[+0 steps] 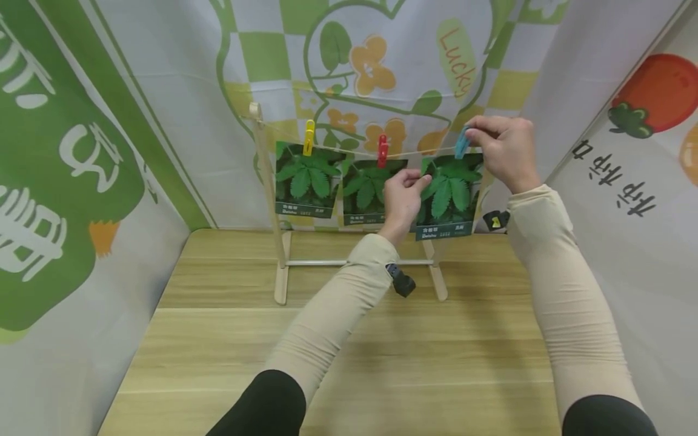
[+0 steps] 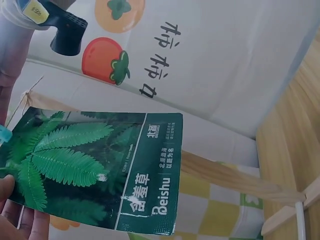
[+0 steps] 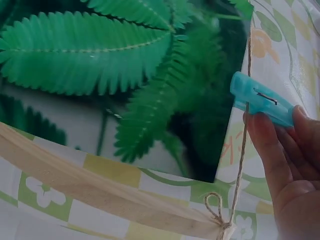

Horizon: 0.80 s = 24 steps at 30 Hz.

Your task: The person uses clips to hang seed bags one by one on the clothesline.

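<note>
My right hand [image 1: 507,148] pinches the blue clothespin [image 1: 462,143] at the string's right side. The right wrist view shows the clothespin [image 3: 262,100] across the twine [image 3: 240,167], its tip at the packet's edge. With thumb and fingers, my left hand [image 1: 402,201] holds the left edge of a green seed packet [image 1: 450,197] with a fern-like leaf picture, hanging slightly tilted under the clothespin. Beside it hang a middle packet [image 1: 362,194] under a red clothespin [image 1: 382,150], partly behind my left hand, and a left packet [image 1: 306,188] under a yellow clothespin [image 1: 309,138].
A wooden stand with a left post [image 1: 266,181], a white crossbar [image 1: 313,263] and feet [image 1: 280,284] stands on the wooden table [image 1: 218,339]. Behind it hangs a printed curtain [image 1: 267,57]. Printed cloth walls rise on both sides, a tomato picture [image 1: 662,91] on the right one.
</note>
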### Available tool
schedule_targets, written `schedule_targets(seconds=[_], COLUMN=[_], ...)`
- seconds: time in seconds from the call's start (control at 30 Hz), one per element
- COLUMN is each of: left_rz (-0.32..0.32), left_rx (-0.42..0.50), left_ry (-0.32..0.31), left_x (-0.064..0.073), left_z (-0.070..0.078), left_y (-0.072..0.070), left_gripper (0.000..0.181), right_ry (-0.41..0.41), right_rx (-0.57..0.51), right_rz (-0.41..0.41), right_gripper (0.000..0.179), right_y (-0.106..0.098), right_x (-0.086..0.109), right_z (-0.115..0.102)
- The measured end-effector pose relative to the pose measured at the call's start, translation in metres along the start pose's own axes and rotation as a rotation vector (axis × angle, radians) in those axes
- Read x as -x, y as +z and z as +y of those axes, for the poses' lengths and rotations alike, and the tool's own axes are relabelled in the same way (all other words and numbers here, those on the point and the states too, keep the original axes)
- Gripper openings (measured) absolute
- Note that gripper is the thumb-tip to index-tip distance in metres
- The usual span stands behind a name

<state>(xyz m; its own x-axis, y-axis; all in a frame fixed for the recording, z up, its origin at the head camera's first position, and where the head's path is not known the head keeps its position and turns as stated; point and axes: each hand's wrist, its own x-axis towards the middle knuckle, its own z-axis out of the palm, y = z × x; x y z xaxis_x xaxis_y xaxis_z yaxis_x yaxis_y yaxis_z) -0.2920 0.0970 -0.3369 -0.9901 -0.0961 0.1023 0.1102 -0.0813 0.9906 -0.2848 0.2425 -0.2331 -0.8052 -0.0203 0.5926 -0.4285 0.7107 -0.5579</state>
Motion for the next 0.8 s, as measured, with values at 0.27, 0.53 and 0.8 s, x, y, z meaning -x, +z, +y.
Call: schedule_targets(seconds=[0.27,0.53,0.8], left_rz=[-0.005,-0.040,-0.043], left_rx=[0.025,0.021,0.009], left_ry=[0.007,-0.015,0.000], left_x=[-0.002,0.000,0.000], left_z=[0.001,-0.001,-0.003], left_y=[0.002,0.000,-0.004], left_gripper=[0.018,0.024,0.026], right_ry=[0.027,0.198,0.217], right_rx=[0.055,-0.106,-0.210], right_rz=[-0.130,-0.220,-0.196], right_gripper=[0.024,0.041,0.040], right_y=[-0.005,-0.010,-0.007], right_x=[-0.001,0.000,0.001], right_z=[0.006,0.014,0.015])
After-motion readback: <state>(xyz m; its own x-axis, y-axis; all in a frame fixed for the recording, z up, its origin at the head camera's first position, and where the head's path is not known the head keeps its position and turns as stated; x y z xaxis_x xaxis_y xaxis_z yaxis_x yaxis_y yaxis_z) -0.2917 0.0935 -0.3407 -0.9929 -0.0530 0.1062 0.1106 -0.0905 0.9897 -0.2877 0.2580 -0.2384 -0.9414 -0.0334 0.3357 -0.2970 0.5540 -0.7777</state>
